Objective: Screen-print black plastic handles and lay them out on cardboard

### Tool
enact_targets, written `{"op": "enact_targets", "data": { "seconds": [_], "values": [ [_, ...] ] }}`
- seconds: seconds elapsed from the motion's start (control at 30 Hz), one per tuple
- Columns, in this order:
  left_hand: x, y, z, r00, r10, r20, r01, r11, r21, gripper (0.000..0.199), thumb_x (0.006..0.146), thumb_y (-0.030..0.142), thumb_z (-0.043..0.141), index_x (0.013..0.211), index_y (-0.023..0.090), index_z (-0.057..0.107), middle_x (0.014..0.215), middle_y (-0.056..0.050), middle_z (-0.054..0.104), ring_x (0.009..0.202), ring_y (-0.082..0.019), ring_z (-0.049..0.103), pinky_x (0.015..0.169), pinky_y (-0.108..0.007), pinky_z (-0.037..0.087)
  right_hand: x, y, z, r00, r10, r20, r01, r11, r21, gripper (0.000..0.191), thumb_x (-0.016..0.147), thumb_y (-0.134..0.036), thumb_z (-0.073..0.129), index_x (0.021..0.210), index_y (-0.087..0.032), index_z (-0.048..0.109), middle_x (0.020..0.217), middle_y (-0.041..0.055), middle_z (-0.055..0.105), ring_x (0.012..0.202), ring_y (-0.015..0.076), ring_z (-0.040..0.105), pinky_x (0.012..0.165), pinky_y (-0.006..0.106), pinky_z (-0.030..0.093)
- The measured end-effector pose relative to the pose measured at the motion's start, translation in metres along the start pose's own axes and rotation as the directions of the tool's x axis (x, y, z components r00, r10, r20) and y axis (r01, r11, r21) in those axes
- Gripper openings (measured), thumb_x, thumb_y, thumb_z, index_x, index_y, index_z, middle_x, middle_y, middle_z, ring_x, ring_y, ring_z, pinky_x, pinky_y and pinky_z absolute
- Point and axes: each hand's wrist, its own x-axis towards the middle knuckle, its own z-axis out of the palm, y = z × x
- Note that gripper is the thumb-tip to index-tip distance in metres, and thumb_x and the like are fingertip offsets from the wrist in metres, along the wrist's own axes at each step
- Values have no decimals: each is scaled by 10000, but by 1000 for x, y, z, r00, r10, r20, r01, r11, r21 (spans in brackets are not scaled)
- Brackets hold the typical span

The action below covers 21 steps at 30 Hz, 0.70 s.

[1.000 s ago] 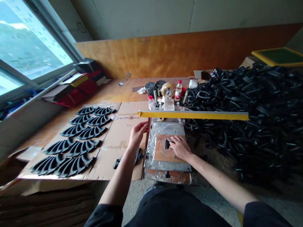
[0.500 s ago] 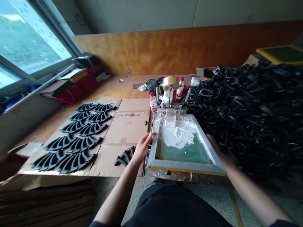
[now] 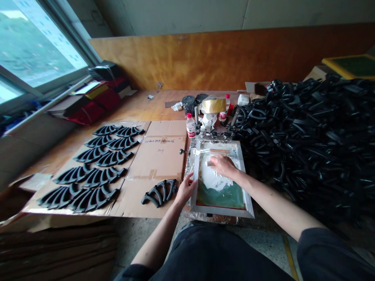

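Observation:
A silver-edged screen frame [image 3: 248, 203] lies flat in front of me, with white paste [image 3: 215, 181] spread over its green mesh [image 3: 222, 198]. At the frame's left edge is my left hand [image 3: 187, 188], its fingers closed on the rim. My right hand [image 3: 224, 166] is over the paste near the top of the mesh, closed on a squeegee [image 3: 219, 151], whose lower part my fingers cover. Left of the frame, several curved black parts [image 3: 159, 193] lie in a small fan on the cardboard [image 3: 158, 160].
More black parts [image 3: 95, 199] stand in fanned rows at the left. A large heap of black parts [image 3: 307, 144] rises at the right. Behind the frame are a bottle [image 3: 190, 125], a tape roll [image 3: 213, 105] and black tubs [image 3: 189, 104].
The screen frame has come down flat. My right hand has moved from its right side onto the squeegee over the mesh. My left hand has slid slightly down the left edge.

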Motion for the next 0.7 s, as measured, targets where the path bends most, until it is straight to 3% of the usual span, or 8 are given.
{"op": "enact_targets", "data": {
  "seconds": [0.13, 0.23, 0.3, 0.4, 0.5, 0.6, 0.7],
  "values": [
    [0, -6, 1, 1000, 12, 10, -13, 1000, 13, 587, 807, 478, 608, 1322, 202, 551, 752, -4, 599, 669, -145, 548, 615, -243, 422, -51, 0, 6, 946, -318, 59, 318, 948, 13, 222, 831, -61, 488, 905, -180, 659, 899, 69, 673, 891, 203, 581, 735, 288, 438],
    [1, -8, 2, 1000, 21, 10, -21, 999, 32, 597, 822, 478, 593, 1338, 185, 533, 757, -4, 584, 674, -144, 537, 628, -249, 419, -64, 2, 1, 905, -410, 110, 404, 912, 76, 242, 767, -43, 518, 886, -199, 659, 870, 42, 671, 855, 190, 573, 717, 276, 428],
    [1, -7, 1, 1000, 21, 9, -22, 999, 40, 596, 823, 476, 593, 1334, 175, 537, 762, -5, 586, 670, -139, 534, 626, -246, 416, -59, 2, -1, 922, -373, 102, 362, 926, 109, 229, 753, -50, 538, 866, -212, 653, 835, 15, 662, 835, 180, 574, 711, 268, 424],
    [1, -4, 0, 1000, 16, 5, -16, 1000, 24, 590, 804, 474, 616, 1310, 175, 562, 775, -14, 612, 666, -138, 547, 611, -238, 418, -52, -4, 4, 963, -270, -11, 271, 960, 71, 192, 806, -71, 528, 877, -196, 654, 870, 34, 656, 858, 187, 571, 739, 280, 432],
    [1, -1, -1, 1000, -2, -11, 2, 1000, -4, 604, 774, 470, 650, 1292, 167, 578, 765, -19, 624, 655, -141, 554, 590, -236, 419, -62, -11, 14, 955, -289, -68, 290, 957, 17, 208, 836, -65, 509, 925, -172, 663, 928, 72, 656, 895, 205, 564, 763, 301, 445],
    [-1, 3, -1, 1000, -12, 3, 12, 1000, -19, 625, 775, 477, 648, 1302, 150, 570, 763, -19, 622, 650, -138, 549, 582, -232, 409, -67, -12, 14, 954, -295, -61, 299, 951, 74, 170, 837, -99, 558, 928, -187, 672, 890, 53, 659, 867, 195, 582, 747, 288, 461],
    [-5, 15, -6, 999, 9, 31, -7, 999, -54, 647, 773, 479, 656, 1325, 157, 550, 715, 6, 591, 612, -118, 516, 561, -219, 380, -39, -6, -2, 980, -150, -131, 166, 978, 129, 199, 858, -237, 635, 1054, -221, 666, 940, 33, 682, 855, 185, 616, 742, 280, 479]
  ]
}}
